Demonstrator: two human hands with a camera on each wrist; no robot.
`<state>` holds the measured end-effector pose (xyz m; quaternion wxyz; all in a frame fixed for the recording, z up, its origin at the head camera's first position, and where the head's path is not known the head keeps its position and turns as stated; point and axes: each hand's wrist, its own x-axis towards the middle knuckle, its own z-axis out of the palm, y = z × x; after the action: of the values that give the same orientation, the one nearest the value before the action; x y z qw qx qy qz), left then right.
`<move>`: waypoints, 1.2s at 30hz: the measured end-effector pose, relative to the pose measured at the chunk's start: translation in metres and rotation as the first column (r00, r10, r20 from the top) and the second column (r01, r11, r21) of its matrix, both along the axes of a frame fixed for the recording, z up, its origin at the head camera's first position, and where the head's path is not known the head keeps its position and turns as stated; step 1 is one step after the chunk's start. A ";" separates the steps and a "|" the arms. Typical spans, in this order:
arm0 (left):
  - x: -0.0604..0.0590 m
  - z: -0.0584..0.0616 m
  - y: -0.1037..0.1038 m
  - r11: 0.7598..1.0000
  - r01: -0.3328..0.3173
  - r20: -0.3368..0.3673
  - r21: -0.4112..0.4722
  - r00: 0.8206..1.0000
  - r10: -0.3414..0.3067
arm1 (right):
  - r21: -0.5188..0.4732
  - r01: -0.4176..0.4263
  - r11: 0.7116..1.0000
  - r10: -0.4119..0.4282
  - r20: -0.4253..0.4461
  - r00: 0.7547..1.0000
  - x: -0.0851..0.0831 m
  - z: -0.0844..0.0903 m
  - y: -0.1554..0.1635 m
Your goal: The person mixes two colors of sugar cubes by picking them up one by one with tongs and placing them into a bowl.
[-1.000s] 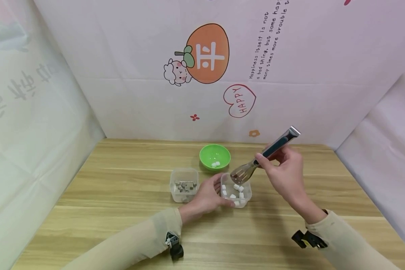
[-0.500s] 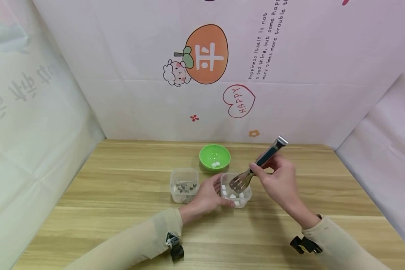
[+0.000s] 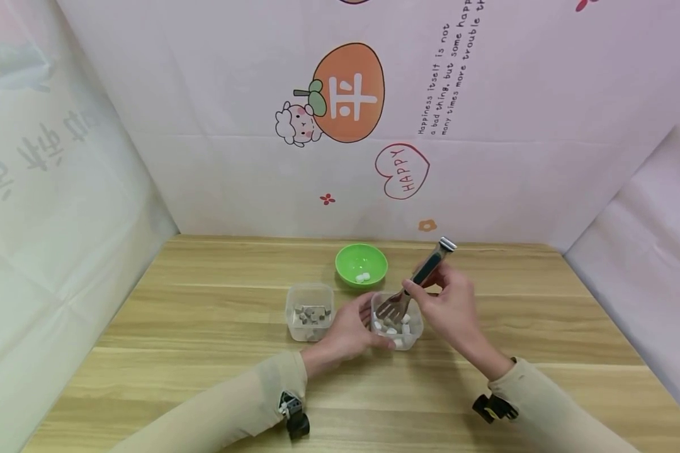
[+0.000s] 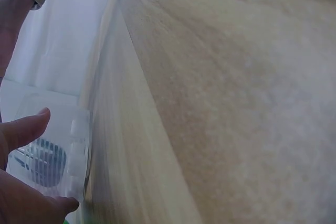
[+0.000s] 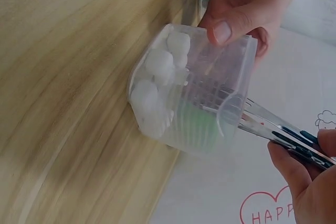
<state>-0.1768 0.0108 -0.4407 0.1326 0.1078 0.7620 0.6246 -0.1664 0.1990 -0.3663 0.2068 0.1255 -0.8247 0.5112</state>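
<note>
My right hand (image 3: 450, 308) grips metal tongs (image 3: 425, 269) with dark handle panels and slotted heads. Their slotted end reaches down inside a clear plastic container (image 5: 210, 66) that holds several white marshmallows (image 5: 159, 62). In the right wrist view, the two arms of the tongs stand slightly apart and their heads show through the container wall. My left hand (image 3: 348, 330) holds this container from its left side, thumb at the near wall and fingers behind. In the left wrist view, the thumb and a finger of that hand lie against the container (image 4: 79, 129).
Behind the container stands a green bowl (image 3: 351, 255) with a few marshmallows in it. To the left, a second clear container (image 3: 308, 291) holds small grey-green pieces. All stand on a wooden table (image 3: 215, 302), with a printed white cloth (image 3: 232, 182) behind.
My right hand has moved left and down, lowering the tongs from over the right container into it. The left hand keeps its hold on the container.
</note>
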 end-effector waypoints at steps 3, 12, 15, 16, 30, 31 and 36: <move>0.000 -0.001 0.000 1.000 -0.002 -0.003 -0.004 1.000 0.002 | 0.005 -0.009 1.000 0.009 0.009 1.000 -0.002 -0.003 -0.001; 0.002 0.001 0.001 1.000 -0.002 -0.005 0.026 1.000 0.003 | 0.014 -0.014 1.000 0.014 0.021 1.000 -0.007 -0.006 -0.005; 0.001 0.001 0.001 1.000 -0.004 -0.010 0.031 1.000 0.004 | 0.021 -0.016 1.000 0.015 0.035 0.999 -0.009 -0.005 -0.005; 0.001 0.001 0.001 0.999 -0.005 -0.011 0.033 1.000 0.005 | 0.023 -0.016 1.000 0.015 0.039 0.999 -0.009 -0.005 -0.005; 0.001 -0.001 0.000 1.000 0.000 -0.022 0.020 1.000 0.001 | 0.026 -0.009 1.000 0.008 0.034 0.999 -0.013 -0.004 -0.003; 0.001 -0.001 0.000 1.000 -0.001 -0.020 0.016 1.000 0.002 | 0.023 -0.016 1.000 0.015 0.038 0.999 -0.013 -0.004 -0.004; 0.001 -0.002 0.000 1.000 -0.002 -0.021 0.017 1.000 0.002 | 0.017 -0.031 0.999 0.030 0.059 0.998 -0.013 -0.005 -0.006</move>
<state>-0.1761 0.0107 -0.4427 0.1229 0.1146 0.7583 0.6299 -0.1798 0.1930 -0.3708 0.1734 0.1249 -0.8329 0.5105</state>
